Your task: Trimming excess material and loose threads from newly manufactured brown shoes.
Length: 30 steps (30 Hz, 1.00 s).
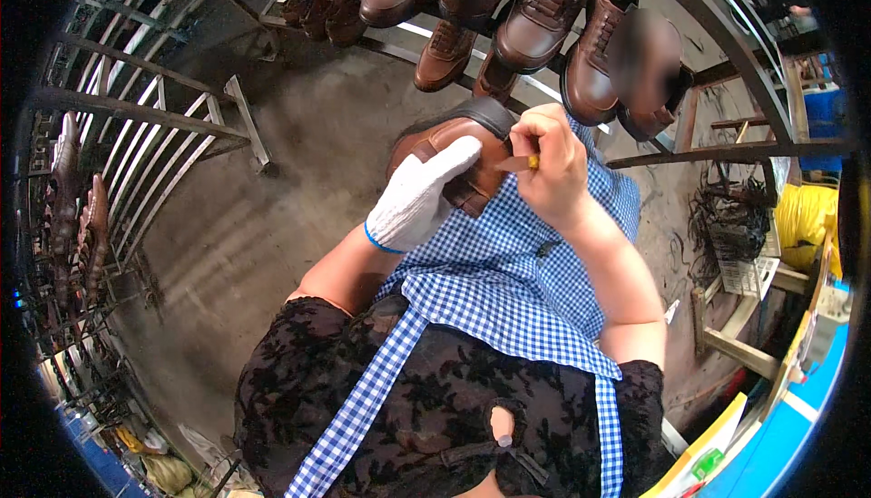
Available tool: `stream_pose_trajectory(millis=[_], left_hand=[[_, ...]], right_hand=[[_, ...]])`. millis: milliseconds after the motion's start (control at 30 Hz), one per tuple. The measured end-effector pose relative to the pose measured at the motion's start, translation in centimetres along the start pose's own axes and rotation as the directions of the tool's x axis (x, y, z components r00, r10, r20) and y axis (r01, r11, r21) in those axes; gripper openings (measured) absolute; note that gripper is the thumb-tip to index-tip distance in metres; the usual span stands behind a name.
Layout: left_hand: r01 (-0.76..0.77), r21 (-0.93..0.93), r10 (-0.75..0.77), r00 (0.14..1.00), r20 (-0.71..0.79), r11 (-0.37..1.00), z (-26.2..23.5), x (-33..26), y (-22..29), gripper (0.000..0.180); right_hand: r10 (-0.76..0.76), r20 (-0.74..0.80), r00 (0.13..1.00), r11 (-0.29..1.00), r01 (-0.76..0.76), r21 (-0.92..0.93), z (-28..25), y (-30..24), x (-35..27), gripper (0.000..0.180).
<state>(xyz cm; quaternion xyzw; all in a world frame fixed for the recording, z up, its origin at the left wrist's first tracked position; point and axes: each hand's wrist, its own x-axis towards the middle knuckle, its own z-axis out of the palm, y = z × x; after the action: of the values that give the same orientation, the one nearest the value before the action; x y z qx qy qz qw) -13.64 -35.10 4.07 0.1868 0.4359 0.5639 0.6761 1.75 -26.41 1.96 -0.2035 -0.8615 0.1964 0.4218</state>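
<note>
A brown leather shoe (441, 138) with a dark sole is tilted above my lap. My left hand (410, 200), in a white knitted glove with a blue cuff edge, is closed on it, thumb lying across the upper. On the shoe's right side my bare right hand (558, 167) is closed round a small yellow-handled blade (533, 162). Its thin tip points left, close to the leather; whether it touches I cannot tell. Most of the handle is hidden in my fingers. A blue-and-white checked apron (494, 303) covers my lap below the shoe.
Ahead, a metal rack (726, 72) carries several brown lace-up shoes (544, 13), close beyond my hands. More slatted racks (154, 153) stand at the left. To the right are a wooden frame (739, 344), dark strips in a pale crate (748, 271) and a yellow bag (806, 226).
</note>
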Motion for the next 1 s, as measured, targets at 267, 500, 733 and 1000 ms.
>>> stream_pose_trajectory(millis=[267,500,733,1000], left_hand=[[-0.193,0.439,0.285,0.946,-0.154,0.878,-1.1,-0.5,-1.7,0.027],[-0.283,0.490,0.335,0.942,-0.019,0.825,-1.9,-0.6,-2.0,0.025],[-0.179,0.085,0.191,0.968,-0.164,0.980,-0.2,-1.1,0.0,0.031],[-0.295,0.026,0.293,0.929,-0.227,0.955,-0.4,0.0,-0.7,0.029]], right_hand=[[0.141,0.021,0.990,0.950,-0.129,-0.284,0.7,-1.6,0.7,0.034],[0.005,0.032,0.999,0.973,0.002,-0.229,-0.5,-1.1,1.0,0.031],[0.479,0.002,0.878,0.871,-0.476,0.120,-1.8,-0.6,-0.2,0.024],[0.389,0.045,0.920,0.915,-0.391,0.103,-0.5,-4.9,-2.7,0.042]])
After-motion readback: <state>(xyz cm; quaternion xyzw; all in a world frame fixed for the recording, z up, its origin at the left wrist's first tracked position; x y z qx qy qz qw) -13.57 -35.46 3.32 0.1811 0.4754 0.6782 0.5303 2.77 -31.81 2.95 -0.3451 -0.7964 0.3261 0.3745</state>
